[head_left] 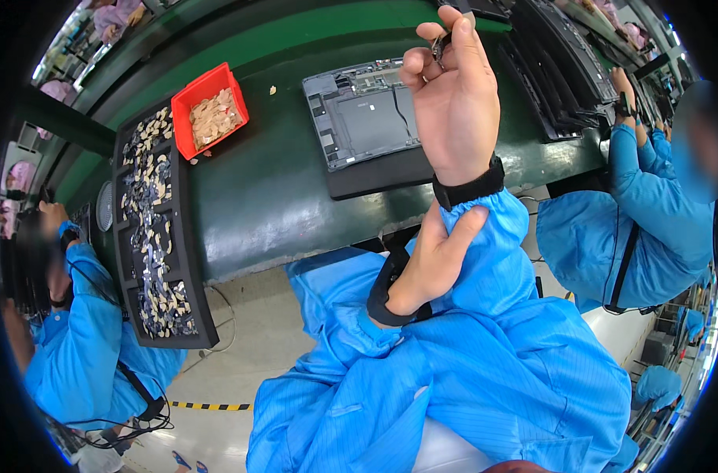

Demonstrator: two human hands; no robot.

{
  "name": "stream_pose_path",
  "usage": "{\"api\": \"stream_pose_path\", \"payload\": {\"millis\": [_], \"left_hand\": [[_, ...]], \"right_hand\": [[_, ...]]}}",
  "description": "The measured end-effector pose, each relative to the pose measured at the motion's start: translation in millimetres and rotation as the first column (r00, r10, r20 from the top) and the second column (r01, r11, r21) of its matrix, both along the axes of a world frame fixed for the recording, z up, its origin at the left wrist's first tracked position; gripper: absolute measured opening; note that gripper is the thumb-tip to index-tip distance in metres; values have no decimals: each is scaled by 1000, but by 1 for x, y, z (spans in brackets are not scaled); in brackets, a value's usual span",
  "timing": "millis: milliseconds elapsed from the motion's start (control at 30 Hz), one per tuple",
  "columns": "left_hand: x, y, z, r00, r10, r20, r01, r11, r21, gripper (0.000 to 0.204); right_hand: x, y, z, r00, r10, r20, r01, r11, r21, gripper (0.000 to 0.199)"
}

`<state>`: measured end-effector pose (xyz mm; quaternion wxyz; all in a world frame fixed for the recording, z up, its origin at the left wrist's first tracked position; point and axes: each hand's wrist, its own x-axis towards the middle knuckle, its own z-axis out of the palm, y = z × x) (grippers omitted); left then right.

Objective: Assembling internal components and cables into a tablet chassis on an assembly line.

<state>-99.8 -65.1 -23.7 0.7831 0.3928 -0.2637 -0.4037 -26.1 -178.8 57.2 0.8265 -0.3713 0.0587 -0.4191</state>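
Observation:
My right hand (461, 110) is raised over the bench, palm toward me, its fingers curled and pinching a small dark part (439, 49); the part is too small to name. My left hand (438, 264) grips the blue sleeve (485, 244) of my right forearm just below the black wrist strap (471, 186); its fingers are hidden behind the arm. Behind and left of the raised hand lies an opened laptop body (363, 122), its inner parts exposed, on a flat dark panel (382, 175).
Left on the green bench (256, 189), a red bin (187, 118) holds tan pieces. Beside it, a black compartment tray (205, 315) carries small dark and tan pieces. Black panels (548, 63) are stacked at the right. Co-workers in blue sit on both sides.

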Motion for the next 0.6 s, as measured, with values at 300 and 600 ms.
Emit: {"api": "stream_pose_path", "payload": {"millis": [300,600], "left_hand": [[-9,-2,-1,996,-32,80,29,999,42,70],[11,2,22,272,361,892,-539,825,-170,52]], "right_hand": [[-11,-21,-4,981,138,139,-169,955,245,24],[-16,-30,-5,983,-179,40,177,983,55,28]]}}
